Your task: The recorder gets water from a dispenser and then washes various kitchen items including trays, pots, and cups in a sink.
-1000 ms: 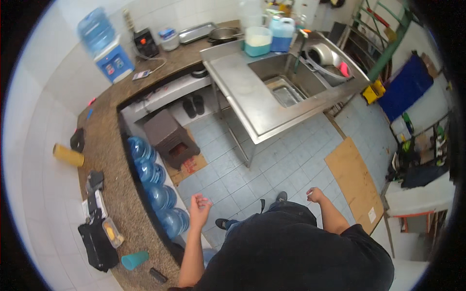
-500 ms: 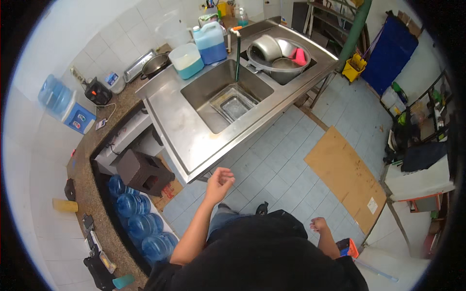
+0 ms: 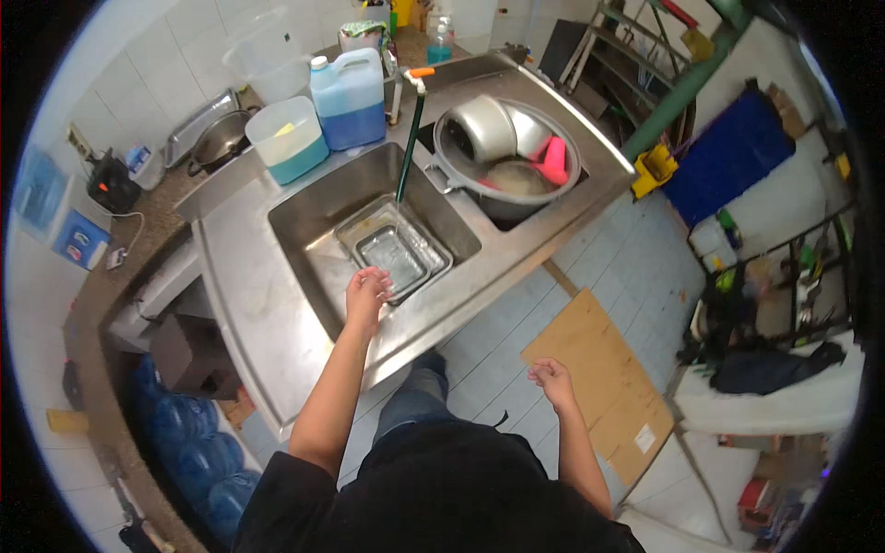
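My left hand (image 3: 367, 297) hovers over the near part of the steel sink (image 3: 304, 241), beside stacked rectangular trays (image 3: 348, 232) lying in the basin. Its fingers are loosely bent, with nothing visible in them. Away from the counter, my right hand (image 3: 551, 380) hangs above the floor, empty, fingers loosely spread. A dark green hose (image 3: 411, 147) drops from the orange-handled tap (image 3: 419, 74) toward the trays. To the right, a large metal basin (image 3: 444, 170) holds a metal pot (image 3: 493, 129) and a pink plastic scoop (image 3: 553, 163).
A jug of blue liquid (image 3: 350, 101) and an open tub (image 3: 288, 143) stand behind the sink. Water bottles (image 3: 207, 461) sit below the counter at left. A cardboard sheet (image 3: 608, 387) lies on the floor; a green post (image 3: 678, 97) rises at far right.
I have come closer to the sink. My left hand has moved from in front of the counter to over the basin; my right hand has risen forward.
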### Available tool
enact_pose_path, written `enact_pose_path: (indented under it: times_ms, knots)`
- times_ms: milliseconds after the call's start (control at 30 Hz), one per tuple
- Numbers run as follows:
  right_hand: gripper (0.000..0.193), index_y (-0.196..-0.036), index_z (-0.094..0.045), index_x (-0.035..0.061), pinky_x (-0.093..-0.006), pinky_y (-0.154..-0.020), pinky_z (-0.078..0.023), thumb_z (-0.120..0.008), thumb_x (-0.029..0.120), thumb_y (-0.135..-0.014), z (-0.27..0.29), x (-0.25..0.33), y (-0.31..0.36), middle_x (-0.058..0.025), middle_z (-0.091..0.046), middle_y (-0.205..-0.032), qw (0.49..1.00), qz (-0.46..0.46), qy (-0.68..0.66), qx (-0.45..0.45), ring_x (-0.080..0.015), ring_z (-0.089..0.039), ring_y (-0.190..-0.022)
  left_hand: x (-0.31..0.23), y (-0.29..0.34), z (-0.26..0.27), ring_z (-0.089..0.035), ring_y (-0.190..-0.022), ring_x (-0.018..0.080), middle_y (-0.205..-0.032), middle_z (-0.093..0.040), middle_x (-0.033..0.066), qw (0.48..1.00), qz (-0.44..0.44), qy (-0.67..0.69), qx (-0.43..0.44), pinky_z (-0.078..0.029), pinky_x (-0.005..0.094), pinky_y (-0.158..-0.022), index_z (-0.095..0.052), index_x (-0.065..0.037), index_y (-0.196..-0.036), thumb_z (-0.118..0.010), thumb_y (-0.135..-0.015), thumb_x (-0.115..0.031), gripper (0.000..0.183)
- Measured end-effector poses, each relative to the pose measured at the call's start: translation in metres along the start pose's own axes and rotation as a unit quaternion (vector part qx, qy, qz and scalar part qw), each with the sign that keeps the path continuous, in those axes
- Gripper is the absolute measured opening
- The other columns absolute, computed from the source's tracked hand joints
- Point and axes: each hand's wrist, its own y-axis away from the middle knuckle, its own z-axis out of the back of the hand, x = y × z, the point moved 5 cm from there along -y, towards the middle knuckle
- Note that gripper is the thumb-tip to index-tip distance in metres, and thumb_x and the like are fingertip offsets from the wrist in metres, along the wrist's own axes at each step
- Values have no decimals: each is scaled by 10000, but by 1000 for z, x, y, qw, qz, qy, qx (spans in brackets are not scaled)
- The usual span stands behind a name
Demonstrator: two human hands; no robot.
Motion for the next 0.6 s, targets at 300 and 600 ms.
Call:
enact_pose_path:
  times_ms: [300,600]
  knots:
    - [271,-1138,-608,16,-338,-836,-491,-621,139,-897,-102,389,-108,-122,-663,-1029,842,422,330,55,-252,-632,-919,43,-263,-21,-593,-939,238,-1116,-573,123,966,125,133,-183,-550,349,-722,-440,-66,-1286,-536,-950,-405,487]
    - [393,-1206,-562,22,-450,-898,-480,-592,283,-914,-271,608,-285,-196,-625,-1132,558,669,490,26,-370,-601,-1029,53,-304,-71,-416,-390,127,-603,-532,44,953,124,228,-158,-344,260,-324,-550,-45,-853,-450,-996,-378,376]
